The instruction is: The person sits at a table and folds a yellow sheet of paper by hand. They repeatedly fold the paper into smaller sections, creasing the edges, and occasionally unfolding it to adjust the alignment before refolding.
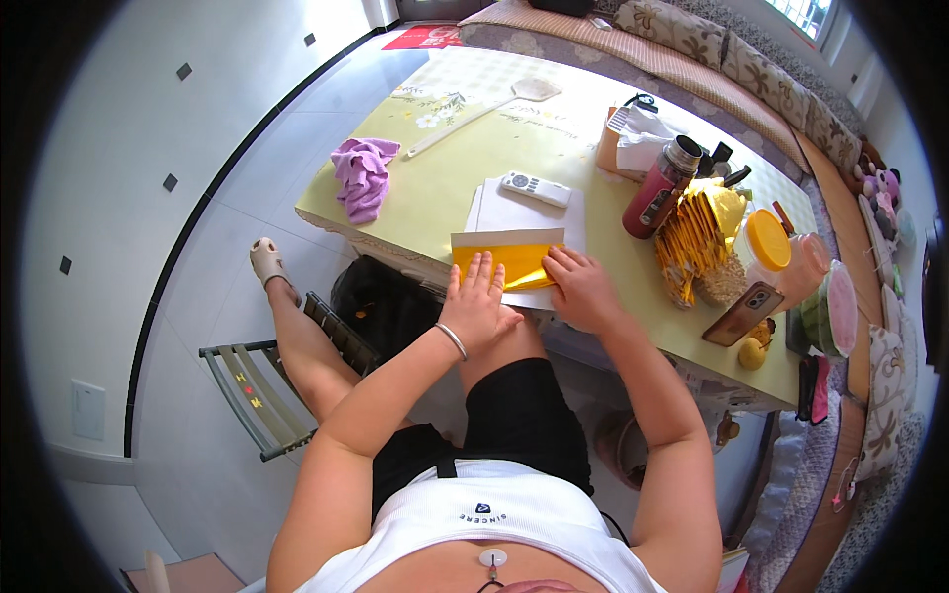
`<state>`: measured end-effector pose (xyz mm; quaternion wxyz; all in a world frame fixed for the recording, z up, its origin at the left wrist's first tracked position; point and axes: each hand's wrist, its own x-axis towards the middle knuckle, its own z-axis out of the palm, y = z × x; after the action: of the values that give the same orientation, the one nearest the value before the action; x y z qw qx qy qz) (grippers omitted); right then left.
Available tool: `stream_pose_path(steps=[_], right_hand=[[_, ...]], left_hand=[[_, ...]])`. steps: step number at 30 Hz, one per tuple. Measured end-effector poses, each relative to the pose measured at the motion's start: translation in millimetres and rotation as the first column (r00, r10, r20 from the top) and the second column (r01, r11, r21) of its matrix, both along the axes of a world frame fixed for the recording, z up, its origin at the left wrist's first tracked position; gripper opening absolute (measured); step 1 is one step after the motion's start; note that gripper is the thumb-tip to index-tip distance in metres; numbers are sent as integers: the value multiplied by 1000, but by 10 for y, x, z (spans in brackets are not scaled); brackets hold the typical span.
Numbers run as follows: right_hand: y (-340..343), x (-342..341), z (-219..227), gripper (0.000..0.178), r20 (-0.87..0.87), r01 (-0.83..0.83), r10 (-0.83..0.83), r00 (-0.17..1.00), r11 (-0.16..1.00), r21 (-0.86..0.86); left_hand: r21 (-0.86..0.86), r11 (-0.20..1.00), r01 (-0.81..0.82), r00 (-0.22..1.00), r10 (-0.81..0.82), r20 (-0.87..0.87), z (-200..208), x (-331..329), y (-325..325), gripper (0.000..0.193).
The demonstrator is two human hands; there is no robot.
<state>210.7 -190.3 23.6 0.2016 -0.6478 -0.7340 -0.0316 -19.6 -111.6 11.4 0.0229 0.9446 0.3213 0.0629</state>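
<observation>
A sheet of gold foil paper (520, 259) with a pale border lies at the table's near edge, its lower part folded over. My left hand (478, 301) rests flat on its left side, fingers stretched out. At the right end of the fold, my right hand (585, 289) has its fingers bent and pressed together on the gold paper; its thumb is hidden. Under the gold sheet and beyond it are white sheets of paper (484, 212), with a white remote control (536, 188) lying on them.
Right of my hands stand a dark red thermos (660, 188), a bundle of folded gold paper (697, 237), a yellow-lidded jar (767, 242) and a leaning phone (741, 314). A purple cloth (364, 178) and a fly swatter (474, 117) lie to the left and far side. A folding stool (259, 390) is at left.
</observation>
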Motion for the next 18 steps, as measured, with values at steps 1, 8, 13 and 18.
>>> stream_pose_path(steps=[1, 8, 13, 18], right_hand=[[-10, -97, -20, 45, 28, 11, -12, 1000, 1000, 25], [-61, -324, -153, 45, 186, 1, -3, 983, 1000, 11], [-179, -211, -161, 48, 148, -29, 30, 988, 1000, -9], [-320, -93, -188, 52, 59, -3, 4, 998, 1000, -18]], left_hand=[[-11, 1000, 0, 1000, 0, -14, 32, 4, -14, 97], [-11, 1000, -1, 1000, 1, 2, -38, -25, 1, 98], [-37, 999, -17, 1000, 17, -7, -55, -23, -7, 99], [-32, 999, -7, 999, 8, 38, -87, -33, -17, 97]])
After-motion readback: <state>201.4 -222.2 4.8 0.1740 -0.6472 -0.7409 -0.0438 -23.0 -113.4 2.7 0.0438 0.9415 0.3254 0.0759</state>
